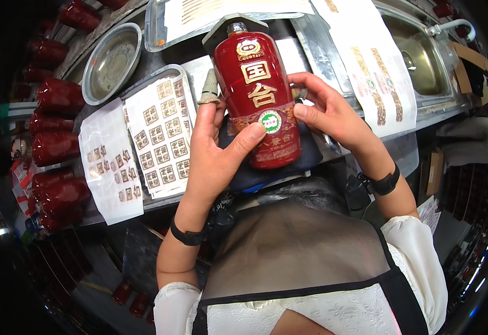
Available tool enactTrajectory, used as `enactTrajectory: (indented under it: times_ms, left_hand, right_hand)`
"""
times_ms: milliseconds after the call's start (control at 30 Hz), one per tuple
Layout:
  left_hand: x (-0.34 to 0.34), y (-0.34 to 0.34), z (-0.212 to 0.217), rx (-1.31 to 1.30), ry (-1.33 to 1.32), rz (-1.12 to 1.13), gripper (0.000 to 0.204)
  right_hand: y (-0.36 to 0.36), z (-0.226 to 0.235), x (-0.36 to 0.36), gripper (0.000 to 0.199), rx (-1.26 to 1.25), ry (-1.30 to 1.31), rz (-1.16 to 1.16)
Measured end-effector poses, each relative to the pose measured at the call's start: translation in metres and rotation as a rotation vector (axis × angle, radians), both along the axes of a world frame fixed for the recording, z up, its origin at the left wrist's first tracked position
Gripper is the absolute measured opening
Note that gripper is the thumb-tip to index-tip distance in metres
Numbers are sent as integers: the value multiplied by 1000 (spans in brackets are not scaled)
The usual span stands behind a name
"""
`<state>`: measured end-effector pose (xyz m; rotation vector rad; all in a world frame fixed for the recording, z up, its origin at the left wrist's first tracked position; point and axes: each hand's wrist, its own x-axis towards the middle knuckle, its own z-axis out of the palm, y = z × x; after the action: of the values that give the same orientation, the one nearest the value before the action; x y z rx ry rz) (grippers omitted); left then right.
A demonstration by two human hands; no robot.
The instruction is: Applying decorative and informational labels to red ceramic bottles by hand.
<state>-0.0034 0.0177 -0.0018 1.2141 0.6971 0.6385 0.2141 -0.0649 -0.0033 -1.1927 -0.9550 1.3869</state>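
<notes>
A glossy dark red bottle (258, 72) with gold lettering and a bare glass neck lies tilted in front of me, its neck pointing away. Around its lower part runs a patterned decal band with a round green-and-white emblem (270, 121). My left hand (221, 139) grips the bottle's left side, its thumb pressed beside the emblem. A grey-green finger cot (210, 88) covers one of that hand's fingertips. On the right side, my right hand (327, 111) holds the bottle between thumb and fingers. The bottle's base rests by a dark cloth pad (311, 148).
Decal sheets (163, 134) lie on a metal tray at left, with another sheet (112, 167) overlapping the counter edge. A metal basin (111, 64) stands behind them. Several red bottles (59, 142) line the far left. At right are a long decal strip (367, 72) and a sink (422, 61).
</notes>
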Motion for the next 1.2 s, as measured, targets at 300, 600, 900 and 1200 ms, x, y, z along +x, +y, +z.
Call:
enactTrajectory:
  times_ms: [300, 600, 900, 1200]
  left_hand:
    - [3, -2, 3, 0, -3, 24, 70]
    - [2, -2, 2, 26, 4, 28, 70]
    - [1, -1, 2, 85, 44, 8, 70]
    - [-4, 0, -1, 139, 66, -15, 69]
  right_hand:
    - [2, -6, 2, 54, 33, -31, -5]
    - [1, -6, 1, 55, 42, -47, -14]
    - [-8, 5, -2, 65, -36, -203, -17]
    - [-8, 6, -4, 65, -60, -190, -31]
